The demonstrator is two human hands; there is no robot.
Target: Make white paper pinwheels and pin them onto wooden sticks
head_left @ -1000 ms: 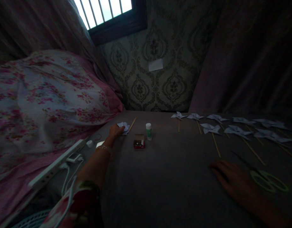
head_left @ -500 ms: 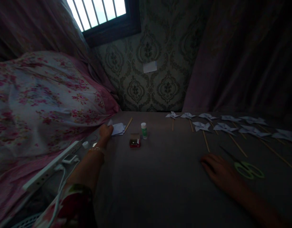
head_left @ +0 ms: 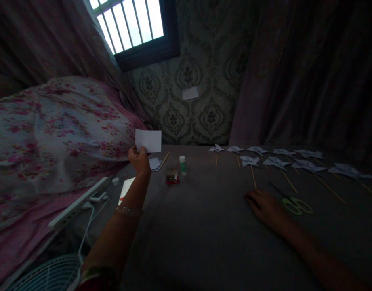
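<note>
"Head view: what's the left hand [head_left: 139, 159] doing, left of centre?"

"Pinching a white sheet [head_left: 149, 141] upright, just above the paper stack [head_left: 154, 164]."

"And the right hand [head_left: 263, 207], lower right?"

"Resting on the table [head_left: 198, 234], fingers loosely curled, near the scissors [head_left: 296, 205]. Paper pinwheels [head_left: 249, 161] lie above it, toward the right edge."

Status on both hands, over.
Left hand holding white sheet, raised. Right hand on table, holding nothing visible. Scissors just beyond it.
</note>
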